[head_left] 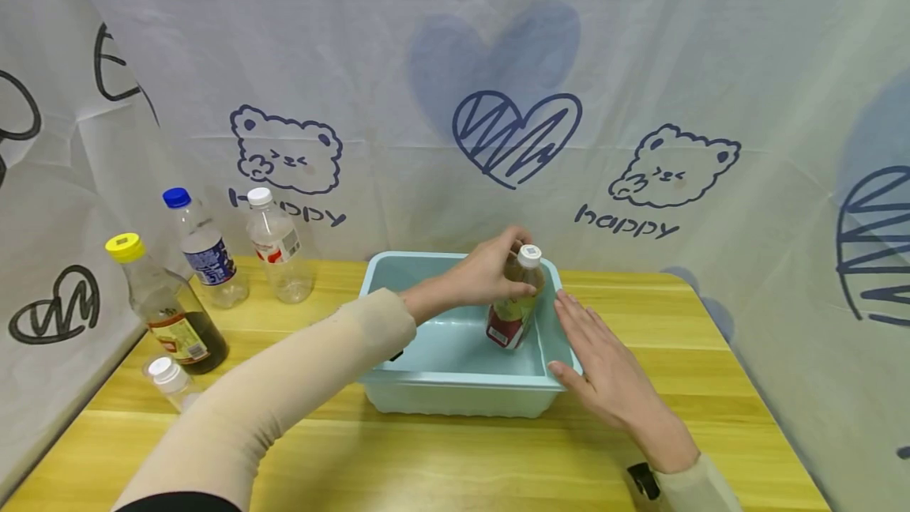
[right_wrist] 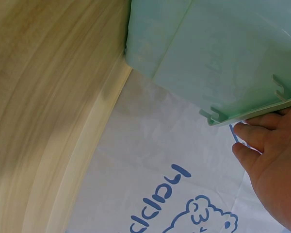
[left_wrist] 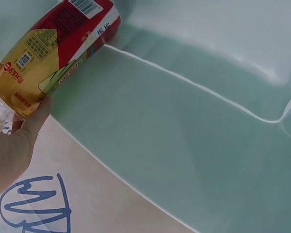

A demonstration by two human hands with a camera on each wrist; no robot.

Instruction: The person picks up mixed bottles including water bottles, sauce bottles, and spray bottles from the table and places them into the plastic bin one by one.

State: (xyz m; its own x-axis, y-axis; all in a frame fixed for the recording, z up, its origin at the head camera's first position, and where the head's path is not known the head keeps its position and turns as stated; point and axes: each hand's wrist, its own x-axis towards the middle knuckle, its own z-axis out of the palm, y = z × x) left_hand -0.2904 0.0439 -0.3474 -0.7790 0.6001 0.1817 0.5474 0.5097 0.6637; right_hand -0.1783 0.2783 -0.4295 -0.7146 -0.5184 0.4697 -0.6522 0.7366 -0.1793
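Observation:
A clear plastic bottle (head_left: 513,314) with a white cap and a red and yellow label stands slightly tilted in the right part of a light blue bin (head_left: 462,378). My left hand (head_left: 494,269) reaches over the bin and grips the bottle near its shoulder. In the left wrist view the thumb of the left hand (left_wrist: 14,153) lies along the label's upper part. My right hand (head_left: 604,362) rests with straight fingers against the bin's right rim, its fingertips touching that rim in the right wrist view too.
At the left of the wooden table (head_left: 455,464) stand a yellow-capped bottle (head_left: 181,330) with dark liquid, a blue-capped bottle (head_left: 213,263), a white-capped bottle (head_left: 284,259) and a small white-capped bottle (head_left: 169,376). A printed cloth (head_left: 398,101) hangs behind.

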